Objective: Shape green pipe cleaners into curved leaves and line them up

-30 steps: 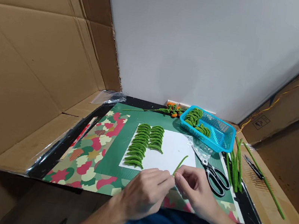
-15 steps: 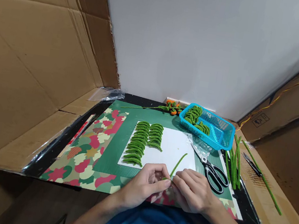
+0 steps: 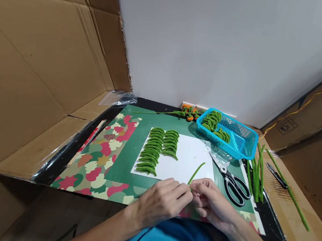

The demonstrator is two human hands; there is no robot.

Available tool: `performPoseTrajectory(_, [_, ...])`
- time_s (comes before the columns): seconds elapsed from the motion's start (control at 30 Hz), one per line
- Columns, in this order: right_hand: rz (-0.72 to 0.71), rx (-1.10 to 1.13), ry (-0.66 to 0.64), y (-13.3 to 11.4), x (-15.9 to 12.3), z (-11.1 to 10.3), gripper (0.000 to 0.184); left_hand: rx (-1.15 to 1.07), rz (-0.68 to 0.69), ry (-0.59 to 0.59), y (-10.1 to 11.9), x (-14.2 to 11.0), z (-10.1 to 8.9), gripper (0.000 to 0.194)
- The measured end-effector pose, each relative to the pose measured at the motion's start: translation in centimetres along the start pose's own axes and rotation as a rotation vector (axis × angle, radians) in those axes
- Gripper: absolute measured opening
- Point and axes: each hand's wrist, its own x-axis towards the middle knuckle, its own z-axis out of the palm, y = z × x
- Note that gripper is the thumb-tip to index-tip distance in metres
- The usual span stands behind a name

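The left hand (image 3: 163, 198) has just rolled over, so its back is now up, while the right hand (image 3: 215, 202) has turned to show its thumb and the inner side of its fingers. Between them, near the middle of the table's (image 3: 270, 227) near edge, is the thin green strand (image 3: 196, 173); its free part rises from the fingertips, leaning to the right, over the lower part of the white sheet (image 3: 185, 161). The right thumb and forefinger seem to pinch its low end. The left fingers are curled under and meet the right ones there, but I cannot tell if they also grip it, because their tips are hidden. This change of both wrists suggests, in my judgement, that the low end is being worked while the upper part is left free. Along the sheet's left side lie two columns, a longer one (image 3: 150, 151) and a shorter one (image 3: 171, 143), of curved green pieces. The scissors (image 3: 235, 189) rest beside the sheet's right edge, and the blue basket (image 3: 224, 147), with more green pieces, is near the table's far right corner.
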Motion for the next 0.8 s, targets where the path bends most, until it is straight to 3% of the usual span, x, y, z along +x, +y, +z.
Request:
performPoseTrajectory(0.07, [-0.011,-0.031,-0.012,0.0,-0.1,-0.4,0.049,-0.006,0.007,-0.027,0.0,0.0,0.1,0.025])
performPoseTrajectory(0.1, [-0.064,-0.093,-0.008,-0.1,-0.2,-0.5,0.049,-0.094,-0.066,-0.028,0.1,0.1,0.0,0.026])
performPoseTrajectory(0.27, [-0.566,-0.718,0.105,-0.6,-1.5,-0.6,0.037,-1.022,-0.78,-0.027,1.5,0.7,-0.5,0.025])
performPoseTrajectory(0.33, [-0.796,-0.934,0.106,-0.7,-1.8,-0.8,0.027,-1.357,-0.913,-0.008,1.9,1.0,-0.5,0.032])
performPoseTrajectory(0.43, [-1.067,-1.097,0.122,-0.5,-1.6,-1.2,0.019,-1.642,-0.955,0.02,2.3,1.4,-0.2,0.039])
performPoseTrajectory(0.5, [-1.142,-1.14,0.156,-0.3,-1.4,-1.4,0.019,-1.742,-0.971,0.049,2.5,1.5,-0.1,0.039])
performPoseTrajectory(0.67, [-1.167,-1.11,0.152,-0.3,-1.6,-1.1,0.017,-1.918,-1.01,0.104,3.1,1.6,0.4,0.038])
performPoseTrajectory(0.8, [-1.12,-1.036,0.171,-0.3,-1.9,-0.6,0.021,-1.838,-0.972,0.111,3.6,1.2,1.1,0.038])
